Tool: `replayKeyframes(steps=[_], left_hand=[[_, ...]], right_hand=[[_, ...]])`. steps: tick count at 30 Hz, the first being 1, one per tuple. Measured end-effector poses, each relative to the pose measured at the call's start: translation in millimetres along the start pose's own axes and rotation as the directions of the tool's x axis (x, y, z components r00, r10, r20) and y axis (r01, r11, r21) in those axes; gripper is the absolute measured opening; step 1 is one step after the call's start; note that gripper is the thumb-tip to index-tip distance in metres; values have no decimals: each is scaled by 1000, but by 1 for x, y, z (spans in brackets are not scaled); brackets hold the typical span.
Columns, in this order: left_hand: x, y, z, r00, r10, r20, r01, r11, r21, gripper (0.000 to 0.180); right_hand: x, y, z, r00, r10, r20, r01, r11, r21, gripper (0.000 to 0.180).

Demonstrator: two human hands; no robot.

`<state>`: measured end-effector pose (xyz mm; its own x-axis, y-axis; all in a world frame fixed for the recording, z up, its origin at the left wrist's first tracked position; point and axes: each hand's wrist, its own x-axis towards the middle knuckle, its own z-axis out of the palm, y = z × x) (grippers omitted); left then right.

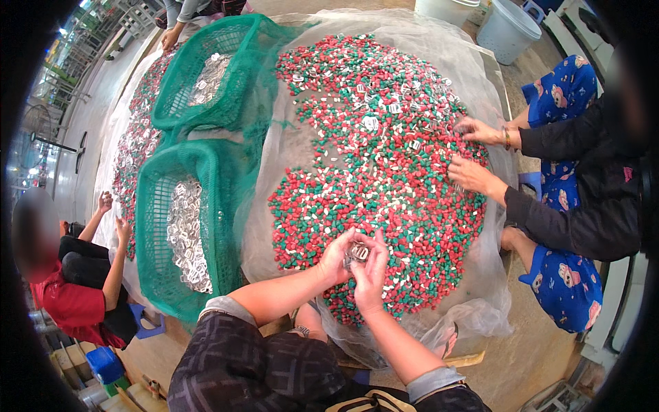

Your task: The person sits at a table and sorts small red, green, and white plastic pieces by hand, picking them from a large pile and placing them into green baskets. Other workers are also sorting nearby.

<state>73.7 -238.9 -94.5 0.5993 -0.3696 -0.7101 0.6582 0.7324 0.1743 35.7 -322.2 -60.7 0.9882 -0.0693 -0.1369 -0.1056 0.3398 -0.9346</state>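
Note:
My left hand [336, 258] and my right hand [371, 275] are cupped together over the near part of a wide pile. Between them they hold several small silver metal buckles [358, 253], with bar slots showing. The fingers of both hands curl round the buckles, which partly hides how many there are. Beneath lies the pile of small red, green and white pebble-like pieces [384, 185], spread over a sheer whitish net cloth [494, 281]. More silver buckles [394, 108] are scattered through its far part.
At left, a green plastic basket [145, 261] draped in green netting holds many silver buckles [187, 237]; another basket [171, 82] stands beyond it. A co-worker's hands [475, 172] reach into the pile at right. Others sit at left and far left. Pails [509, 31] stand far right.

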Motion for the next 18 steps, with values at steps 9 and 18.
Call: replayKeyframes(steps=[9,18], left_hand=[[-85,132,-22,848,525,74,-521,797,305,25],[-145,216,-46,139,869,474,80,-487,869,26]], right_hand=[[48,-9,-88,951,-191,-241,-1,783,-622,32],[61,-16,-50,877,108,468,459,98,-883,68]])
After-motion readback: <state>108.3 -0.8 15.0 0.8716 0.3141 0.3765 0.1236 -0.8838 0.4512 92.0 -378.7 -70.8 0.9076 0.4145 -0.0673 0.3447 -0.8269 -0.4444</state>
